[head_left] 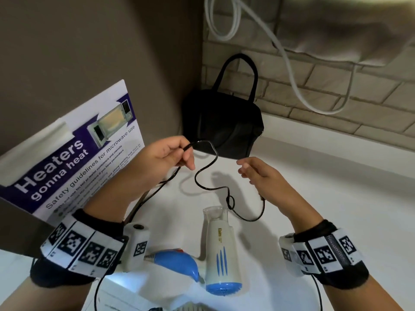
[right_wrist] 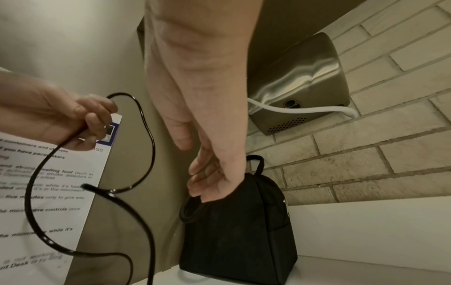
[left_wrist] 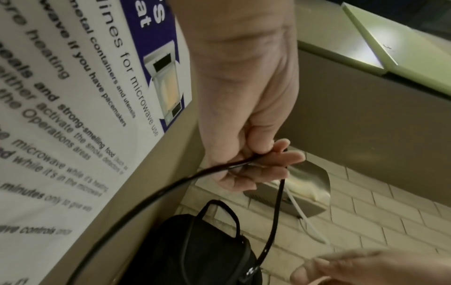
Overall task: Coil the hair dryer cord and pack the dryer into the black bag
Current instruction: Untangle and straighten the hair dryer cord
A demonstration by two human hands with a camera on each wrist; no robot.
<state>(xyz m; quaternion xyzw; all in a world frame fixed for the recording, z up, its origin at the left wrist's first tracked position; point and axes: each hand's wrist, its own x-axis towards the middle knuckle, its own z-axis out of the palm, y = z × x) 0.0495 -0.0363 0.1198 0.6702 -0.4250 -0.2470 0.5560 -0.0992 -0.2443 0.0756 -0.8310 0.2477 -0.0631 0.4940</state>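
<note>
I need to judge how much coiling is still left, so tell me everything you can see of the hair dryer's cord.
The cord is thin, black and glossy, like rubber or plastic. It is not coiled. The left hand pinches it above the white counter, with a small arch rising past the fingers. From there it hangs in loose waves, with a small loop close to the hair dryer. The right hand is near it but not touching it. Its plug end cannot be made out.
</note>
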